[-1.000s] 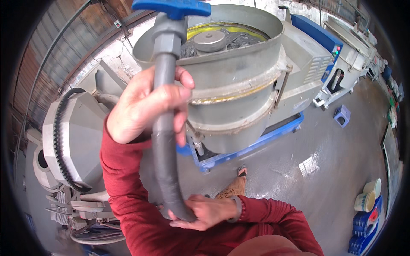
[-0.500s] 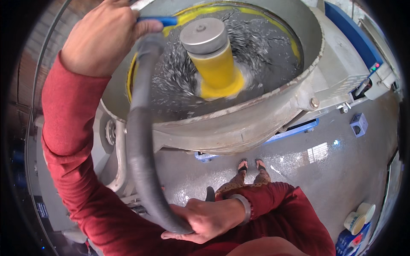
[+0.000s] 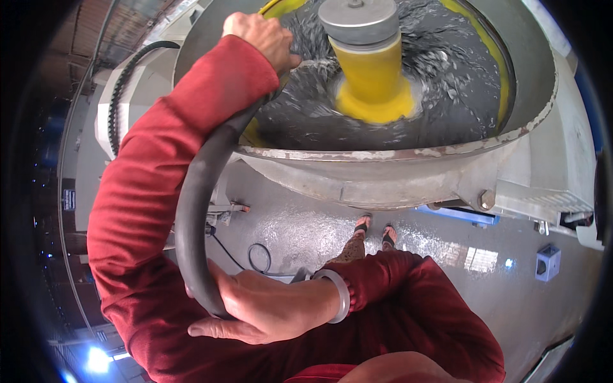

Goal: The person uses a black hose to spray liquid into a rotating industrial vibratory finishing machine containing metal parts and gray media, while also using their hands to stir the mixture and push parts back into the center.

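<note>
Both hands, left hand and right hand, have fingers clamped on the black hose; a loosened grip beyond the left fingers could whip water off the bowl.

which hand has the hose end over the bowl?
The left hand, raised over the bowl's rim. The right hand grips the black hose low, near the body.

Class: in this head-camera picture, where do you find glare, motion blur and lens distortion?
Head view: glare on the wet floor and a flare at lower left; the grey pieces in the bowl smear with motion around the yellow cone; the fisheye bends the bowl's rim and blackens the corners; both hands look sharp.
</note>
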`<state>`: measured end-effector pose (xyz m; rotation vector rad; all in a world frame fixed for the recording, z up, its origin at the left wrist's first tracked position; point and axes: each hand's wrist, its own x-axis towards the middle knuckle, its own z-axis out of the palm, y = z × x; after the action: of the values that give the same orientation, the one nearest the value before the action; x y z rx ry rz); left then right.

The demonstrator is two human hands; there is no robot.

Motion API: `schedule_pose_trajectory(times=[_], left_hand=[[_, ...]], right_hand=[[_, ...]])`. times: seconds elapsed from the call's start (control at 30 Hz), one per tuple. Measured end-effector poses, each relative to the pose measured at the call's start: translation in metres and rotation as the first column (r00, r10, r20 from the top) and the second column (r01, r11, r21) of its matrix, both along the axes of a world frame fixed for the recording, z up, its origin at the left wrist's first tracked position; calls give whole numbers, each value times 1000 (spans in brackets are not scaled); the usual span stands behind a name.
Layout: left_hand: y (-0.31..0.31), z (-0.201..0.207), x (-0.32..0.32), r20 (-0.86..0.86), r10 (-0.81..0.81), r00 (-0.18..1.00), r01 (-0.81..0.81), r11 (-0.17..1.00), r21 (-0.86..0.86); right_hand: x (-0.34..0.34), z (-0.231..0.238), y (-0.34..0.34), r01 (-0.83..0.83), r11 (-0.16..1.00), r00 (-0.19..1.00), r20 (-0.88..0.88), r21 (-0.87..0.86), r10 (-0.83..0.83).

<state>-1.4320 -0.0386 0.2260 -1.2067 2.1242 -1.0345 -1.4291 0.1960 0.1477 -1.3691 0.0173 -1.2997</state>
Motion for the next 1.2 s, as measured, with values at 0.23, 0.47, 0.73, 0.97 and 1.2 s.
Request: schedule_pose_trajectory(times=[0.23, 0.47, 0.73, 0.97, 1.2], left_hand=[[-11, -18, -5, 130, 403, 906, -419, 896, 146], [-12, -10, -16, 96, 260, 961, -274, 944, 182], [-56, 12, 10, -126, -9, 992, 22, 994, 103], [-84, 32, 63, 7, 181, 984, -177, 952, 249], [-59, 28, 58, -168, -107, 980, 133, 980, 148]], right_hand=[[-23, 22, 5, -368, 915, 906, 284, 166, 312], [-1, 28, 1, -240, 949, 938, 300, 205, 172], [44, 37, -27, -229, 958, 948, 260, 172, 180], [83, 45, -46, -145, 979, 969, 221, 142, 111], [92, 55, -59, -287, 901, 924, 341, 325, 172]])
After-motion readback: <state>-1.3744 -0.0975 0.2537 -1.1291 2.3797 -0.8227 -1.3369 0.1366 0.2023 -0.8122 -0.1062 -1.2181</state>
